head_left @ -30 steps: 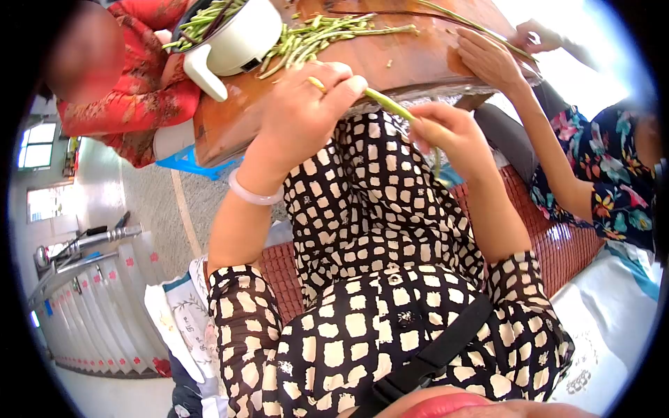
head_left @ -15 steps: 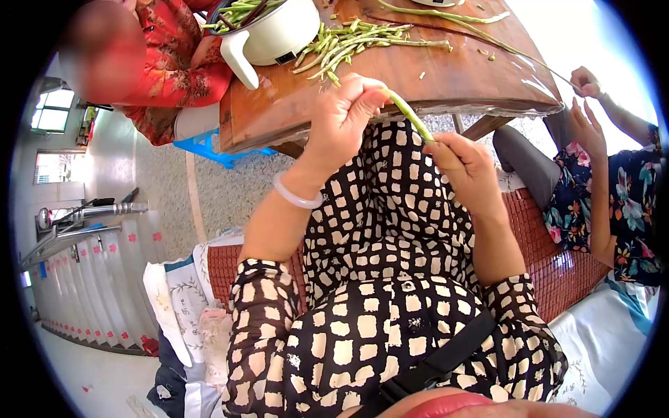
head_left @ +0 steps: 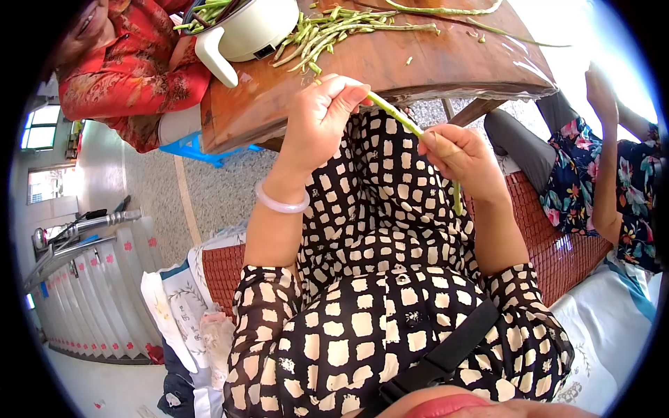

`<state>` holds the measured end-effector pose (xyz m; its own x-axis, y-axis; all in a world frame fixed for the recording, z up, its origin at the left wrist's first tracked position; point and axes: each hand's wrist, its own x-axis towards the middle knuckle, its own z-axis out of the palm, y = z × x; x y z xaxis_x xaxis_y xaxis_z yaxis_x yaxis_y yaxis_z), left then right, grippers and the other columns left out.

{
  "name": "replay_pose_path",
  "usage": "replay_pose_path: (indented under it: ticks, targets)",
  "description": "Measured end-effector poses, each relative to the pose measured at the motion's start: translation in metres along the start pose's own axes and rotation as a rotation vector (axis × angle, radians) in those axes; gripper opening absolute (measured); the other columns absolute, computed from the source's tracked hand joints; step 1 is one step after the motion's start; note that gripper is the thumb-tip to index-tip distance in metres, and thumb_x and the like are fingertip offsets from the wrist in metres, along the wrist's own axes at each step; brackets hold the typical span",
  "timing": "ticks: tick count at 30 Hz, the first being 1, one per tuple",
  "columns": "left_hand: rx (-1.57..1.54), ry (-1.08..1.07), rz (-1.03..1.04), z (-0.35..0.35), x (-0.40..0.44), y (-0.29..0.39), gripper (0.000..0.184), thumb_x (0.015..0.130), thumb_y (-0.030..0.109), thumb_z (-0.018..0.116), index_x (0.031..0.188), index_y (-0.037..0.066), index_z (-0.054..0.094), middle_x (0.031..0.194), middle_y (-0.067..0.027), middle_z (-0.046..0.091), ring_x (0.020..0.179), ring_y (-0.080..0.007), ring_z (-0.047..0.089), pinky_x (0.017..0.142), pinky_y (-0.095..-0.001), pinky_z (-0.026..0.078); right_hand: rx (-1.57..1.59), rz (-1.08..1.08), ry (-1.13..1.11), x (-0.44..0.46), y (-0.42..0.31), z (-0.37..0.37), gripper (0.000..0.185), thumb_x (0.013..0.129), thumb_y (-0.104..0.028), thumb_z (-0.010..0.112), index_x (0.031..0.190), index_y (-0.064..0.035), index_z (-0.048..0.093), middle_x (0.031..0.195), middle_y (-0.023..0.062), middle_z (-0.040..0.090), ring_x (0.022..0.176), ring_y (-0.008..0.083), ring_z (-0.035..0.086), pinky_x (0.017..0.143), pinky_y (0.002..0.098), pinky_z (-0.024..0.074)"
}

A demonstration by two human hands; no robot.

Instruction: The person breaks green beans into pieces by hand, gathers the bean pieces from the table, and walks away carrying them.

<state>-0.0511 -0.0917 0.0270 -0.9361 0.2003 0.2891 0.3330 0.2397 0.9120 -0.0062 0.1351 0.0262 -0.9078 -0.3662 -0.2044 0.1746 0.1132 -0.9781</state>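
1. Pinched closed between thumb and fingers, the left grip [head_left: 320,122] holds one green bean [head_left: 395,113]; the right grip [head_left: 463,155] is closed on it too, a little farther along. Neither is wide.
2. Taking 12 as straight ahead of the seated person, the bean's long axis between them runs from 10 o'clock at the left to 4 o'clock at the right. That stretch is bare and looks nearly straight; past the right grip, a tail end [head_left: 458,200] hangs towards 6.
3. Whether the other end stops inside the left grip or passes beyond it, I can't tell from here.
4. Out from the bean, the loose bean pieces [head_left: 341,30] lie at 11 o'clock on the worktop [head_left: 390,70], nearer the left grip. The white pot [head_left: 261,28], holding more beans, sits at 10 just beside them.
5. Long beans [head_left: 456,10] lie at 1 o'clock. A neighbour's hand [head_left: 601,90] is raised near 3, well apart from both grips.
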Motion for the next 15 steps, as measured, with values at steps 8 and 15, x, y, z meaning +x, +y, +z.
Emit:
replay_pose_path:
  ticks: [8, 15]
  targets:
    - [-1.1, 0.76, 0.019, -0.028, 0.024, -0.022, 0.025, 0.097, 0.025, 0.042, 0.083, 0.006, 0.052, 0.068, -0.0015, 0.046, 0.056, -0.0096, 0.039, 0.049, -0.0238, 0.033, 0.134, 0.026, -0.073, -0.007, 0.008, 0.038, 0.023, 0.091, -0.022, 0.056, 0.079, -0.0036, 0.062, 0.057, -0.0084, 0.043, 0.049, 0.0016, 0.034, 0.044, 0.0188, 0.0258]
    - [-0.795, 0.103, -0.138, -0.008, 0.007, -0.002, 0.012, 0.091, 0.014, 0.055, 0.093, 0.002, 0.059, 0.063, 0.0027, 0.042, 0.052, -0.0049, 0.036, 0.045, -0.0177, 0.027, -0.118, -0.157, 0.106, 0.009, 0.002, 0.004, 0.015, 0.087, -0.014, 0.06, 0.091, -0.0007, 0.066, 0.061, -0.0028, 0.052, 0.054, 0.0039, 0.044, 0.048, 0.0203, 0.0346]
